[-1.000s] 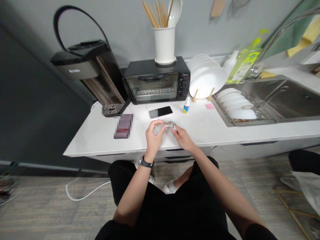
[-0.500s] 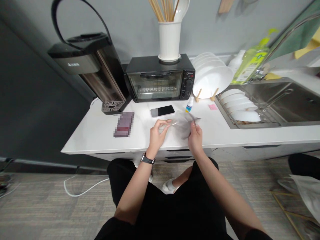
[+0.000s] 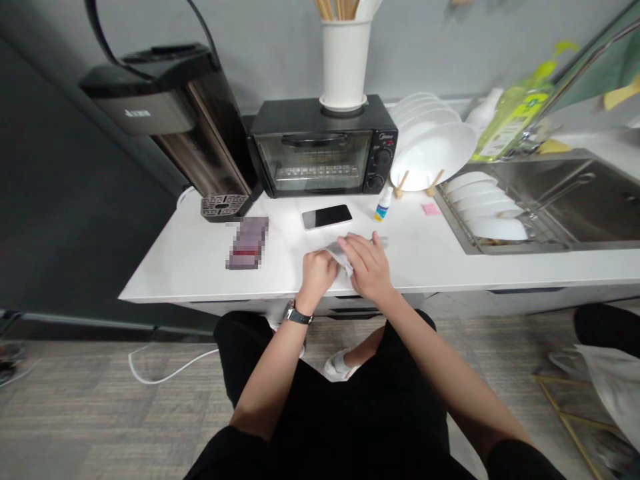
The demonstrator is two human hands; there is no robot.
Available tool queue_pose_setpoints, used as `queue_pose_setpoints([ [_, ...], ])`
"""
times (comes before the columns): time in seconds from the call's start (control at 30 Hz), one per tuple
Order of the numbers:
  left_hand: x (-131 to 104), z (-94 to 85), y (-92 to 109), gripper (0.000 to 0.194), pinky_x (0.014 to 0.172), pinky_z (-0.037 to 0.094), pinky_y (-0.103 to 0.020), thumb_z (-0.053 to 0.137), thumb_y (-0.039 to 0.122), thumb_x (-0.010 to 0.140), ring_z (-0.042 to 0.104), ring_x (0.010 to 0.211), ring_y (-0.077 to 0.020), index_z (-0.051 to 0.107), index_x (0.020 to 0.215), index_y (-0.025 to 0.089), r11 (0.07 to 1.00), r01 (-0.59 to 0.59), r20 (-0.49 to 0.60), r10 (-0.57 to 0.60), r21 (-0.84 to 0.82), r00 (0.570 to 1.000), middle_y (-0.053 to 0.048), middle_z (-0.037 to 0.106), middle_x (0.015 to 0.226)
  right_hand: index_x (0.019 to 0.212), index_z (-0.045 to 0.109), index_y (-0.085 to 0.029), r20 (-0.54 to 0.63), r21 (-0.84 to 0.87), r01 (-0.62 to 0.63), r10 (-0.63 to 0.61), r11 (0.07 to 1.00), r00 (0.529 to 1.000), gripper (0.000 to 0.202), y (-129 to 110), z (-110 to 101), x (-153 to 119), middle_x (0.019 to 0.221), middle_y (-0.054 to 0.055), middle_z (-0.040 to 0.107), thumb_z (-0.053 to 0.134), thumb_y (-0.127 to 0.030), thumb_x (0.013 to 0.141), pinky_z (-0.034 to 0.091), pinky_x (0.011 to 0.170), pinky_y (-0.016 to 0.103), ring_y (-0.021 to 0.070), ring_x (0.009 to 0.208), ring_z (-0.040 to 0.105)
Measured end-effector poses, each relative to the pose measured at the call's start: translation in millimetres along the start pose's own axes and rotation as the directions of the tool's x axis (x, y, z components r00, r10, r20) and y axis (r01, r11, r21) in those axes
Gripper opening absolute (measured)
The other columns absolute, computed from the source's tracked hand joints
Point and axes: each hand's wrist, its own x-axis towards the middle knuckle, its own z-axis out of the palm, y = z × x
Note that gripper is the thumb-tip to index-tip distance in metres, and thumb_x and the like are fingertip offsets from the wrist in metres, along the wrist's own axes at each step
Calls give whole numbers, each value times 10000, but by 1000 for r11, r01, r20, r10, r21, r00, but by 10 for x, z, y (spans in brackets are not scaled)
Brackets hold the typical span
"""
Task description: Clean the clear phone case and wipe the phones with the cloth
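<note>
Across a white counter [image 3: 175,267], a black toaster oven [image 3: 320,147] stands at the far side. Near the front edge, the right hand [image 3: 369,265] rests unclenched, fingers straight, against a pale cloth; the left hand [image 3: 318,272] is curled, whatever it grips hidden. The pale cloth [image 3: 344,262] sits between both hands. Beyond lies a phone [image 3: 327,217], with a small bottle [image 3: 383,205] to its right.

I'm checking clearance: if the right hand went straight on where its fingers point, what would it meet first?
The right hand touches a pale cloth-like piece; beyond that, it would probably meet the phone first, though hand height is unclear and it might pass above.
</note>
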Motion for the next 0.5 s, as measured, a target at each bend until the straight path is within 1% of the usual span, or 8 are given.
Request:
queue_pose_setpoints([
  [0.07, 7, 1, 22, 144, 570, 328, -244, 369, 132, 677, 482, 618, -132, 494, 608, 152, 1000, -19, -9, 19, 24, 1000, -46, 546, 642, 1164, 232, -145, -10, -32, -78, 77, 996, 997, 444, 2, -30, 30, 1157, 27, 329, 233, -279, 741, 94, 935, 416, 186, 1092, 213],
  [0.1, 9, 5, 21, 141, 563, 326, -243, 368, 144, 679, 480, 612, -131, 489, 607, 157, 999, -25, -12, 25, 41, 1000, -45, 541, 633, 1165, 230, -134, -6, -43, -88, 88, 995, 996, 460, -24, -47, 45, 1170, 31, 309, 241, -306, 738, 91, 934, 423, 195, 1099, 194],
  [0.13, 7, 9, 10, 141, 543, 321, -243, 371, 154, 676, 475, 584, -131, 480, 585, 160, 998, -26, -13, 27, 59, 1000, -44, 532, 601, 1165, 230, -133, 9, -49, -70, 71, 996, 997, 479, -63, -60, 59, 1182, 27, 289, 251, -339, 733, 86, 931, 430, 204, 1105, 176],
  [0.23, -6, 25, -42, 168, 475, 296, -249, 389, 170, 654, 439, 479, -124, 434, 493, 164, 996, -10, -22, 12, 93, 1000, -38, 488, 493, 1167, 222, -159, 83, -47, 46, -42, 998, 996, 511, -173, -76, 91, 1206, 1, 242, 268, -405, 722, 99, 929, 427, 207, 1113, 145],
  [0.27, -11, 29, -53, 170, 469, 291, -249, 388, 168, 652, 433, 470, -123, 428, 486, 165, 996, -7, -29, 10, 91, 1000, -37, 485, 488, 1172, 209, -154, 90, -46, 55, -51, 997, 995, 523, -187, -78, 100, 1211, 5, 232, 267, -413, 722, 111, 929, 418, 203, 1114, 142],
  [0.37, -16, 31, -53, 151, 486, 294, -248, 365, 149, 661, 441, 507, -124, 443, 533, 172, 997, -12, -56, 16, 81, 998, -33, 503, 535, 1180, 174, -103, 43, -50, -31, 33, 998, 999, 583, -172, -86, 120, 1217, 46, 216, 259, -444, 713, 131, 922, 417, 207, 1117, 129],
  [0.43, -9, 28, -46, 154, 485, 294, -246, 351, 140, 666, 441, 512, -122, 449, 553, 174, 998, -12, -70, 17, 69, 997, -30, 504, 542, 1172, 189, -91, 26, -51, -83, 84, 995, 996, 614, -168, -98, 120, 1218, 58, 209, 266, -473, 698, 126, 919, 430, 219, 1118, 115],
  [0.5, 0, 25, -51, 166, 464, 288, -244, 356, 144, 664, 426, 477, -117, 438, 522, 170, 998, -4, -77, 9, 55, 997, -27, 489, 504, 1164, 215, -115, 63, -45, -44, 46, 998, 997, 607, -187, -108, 112, 1220, 39, 207, 279, -487, 689, 118, 922, 430, 217, 1119, 110],
])
